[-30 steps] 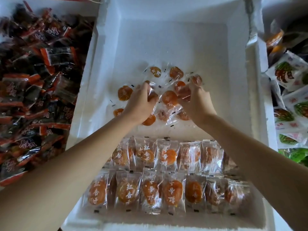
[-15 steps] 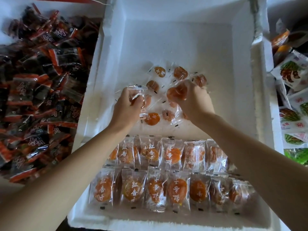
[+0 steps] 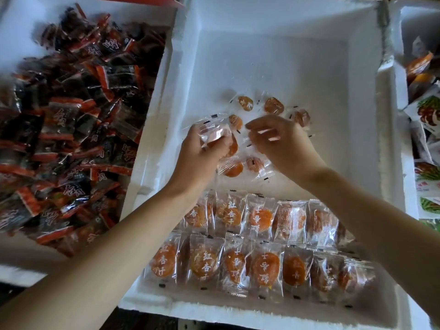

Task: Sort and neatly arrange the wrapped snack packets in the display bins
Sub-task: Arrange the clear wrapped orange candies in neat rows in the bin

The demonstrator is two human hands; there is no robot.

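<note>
A white foam bin holds clear packets of orange dried apricot. Two neat rows of them lie at its near end, the back row and the front row. Several loose packets are scattered mid-bin. My left hand grips a small bunch of clear apricot packets just above the loose ones. My right hand hovers beside it, its curled fingers pinching the edge of a clear packet. Both hands cover part of the loose pile.
A bin on the left is heaped with dark packets with red ends. At the right edge another foam bin holds white-and-green packets. The far half of the middle bin shows bare white floor.
My left hand has gathered packets and lifted them a little. My right hand has drawn in toward the left hand. The view has shifted slightly to the left.
</note>
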